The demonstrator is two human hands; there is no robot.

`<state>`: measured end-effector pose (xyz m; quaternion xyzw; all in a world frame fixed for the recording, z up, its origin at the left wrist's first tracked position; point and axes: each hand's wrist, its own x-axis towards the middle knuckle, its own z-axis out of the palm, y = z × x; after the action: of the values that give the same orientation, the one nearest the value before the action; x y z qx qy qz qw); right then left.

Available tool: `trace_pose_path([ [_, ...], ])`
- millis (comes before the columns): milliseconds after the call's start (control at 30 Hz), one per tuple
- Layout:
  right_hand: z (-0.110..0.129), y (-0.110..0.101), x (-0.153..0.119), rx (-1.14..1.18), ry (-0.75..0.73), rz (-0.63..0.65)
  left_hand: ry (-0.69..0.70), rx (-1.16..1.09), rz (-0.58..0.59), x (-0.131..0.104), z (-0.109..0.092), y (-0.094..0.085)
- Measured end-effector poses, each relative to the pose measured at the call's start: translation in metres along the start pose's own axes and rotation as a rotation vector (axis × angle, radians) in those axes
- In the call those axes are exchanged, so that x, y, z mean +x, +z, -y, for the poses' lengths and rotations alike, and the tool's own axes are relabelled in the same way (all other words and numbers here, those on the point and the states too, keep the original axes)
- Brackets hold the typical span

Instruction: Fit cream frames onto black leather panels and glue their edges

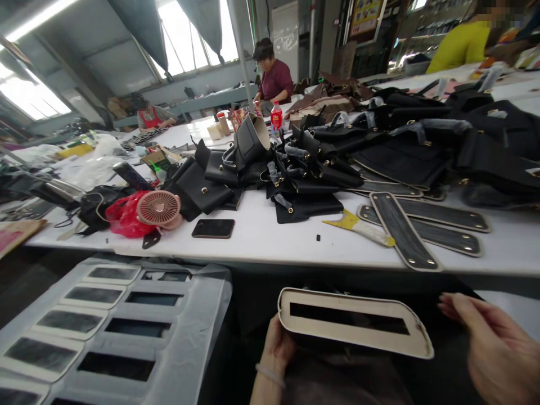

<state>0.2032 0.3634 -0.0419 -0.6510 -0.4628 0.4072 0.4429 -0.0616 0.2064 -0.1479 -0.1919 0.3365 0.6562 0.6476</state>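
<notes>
My left hand (pixel 278 343) grips the left end of a dark bag body whose cream oblong base panel (pixel 350 309) faces up at me. A dark strip runs along the panel's middle, and a pale edge rims it. Most of my left fingers are hidden behind the bag. Just right of the panel, apart from it, my right hand (pixel 485 332) is raised with thumb and fingertips pressed together; whether anything is between them I cannot make out. Above, on the white table, lie oblong dark base pieces (pixel 405 230) with pale rims and metal studs.
A yellow-and-white tool (pixel 358 226), a phone (pixel 213 228) and a pink fan (pixel 159 209) lie near the table's front edge. Black bags (pixel 304 174) are heaped behind. At left, a plastic-covered board (pixel 185 332) holds cream-rimmed panels. A person (pixel 275 79) sits beyond the table.
</notes>
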Motion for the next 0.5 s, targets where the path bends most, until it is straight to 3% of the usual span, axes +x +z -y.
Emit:
trace_pose_path([
  [33,0.020,0.003,-0.012,-0.049,-0.092,0.004,0.005,-0.003,0.003,0.001,0.000,0.000],
  [167,0.080,0.050,-0.077,-0.218,-0.417,0.688,0.030,-0.018,0.024,0.002,0.001,0.001],
  [233,0.092,0.082,-0.108,-0.293,-0.489,0.985,0.060,-0.025,0.033,0.002,0.002,0.001],
  [267,0.094,0.096,-0.120,-0.333,-0.525,1.064,0.080,-0.028,0.034,0.003,0.003,0.001],
  [333,0.092,0.119,-0.137,-0.421,-0.577,1.123,0.120,-0.036,0.031,0.004,0.003,0.001],
  [500,0.081,0.139,-0.146,-0.517,-0.606,1.009,0.165,-0.013,-0.022,0.002,-0.001,0.007],
])
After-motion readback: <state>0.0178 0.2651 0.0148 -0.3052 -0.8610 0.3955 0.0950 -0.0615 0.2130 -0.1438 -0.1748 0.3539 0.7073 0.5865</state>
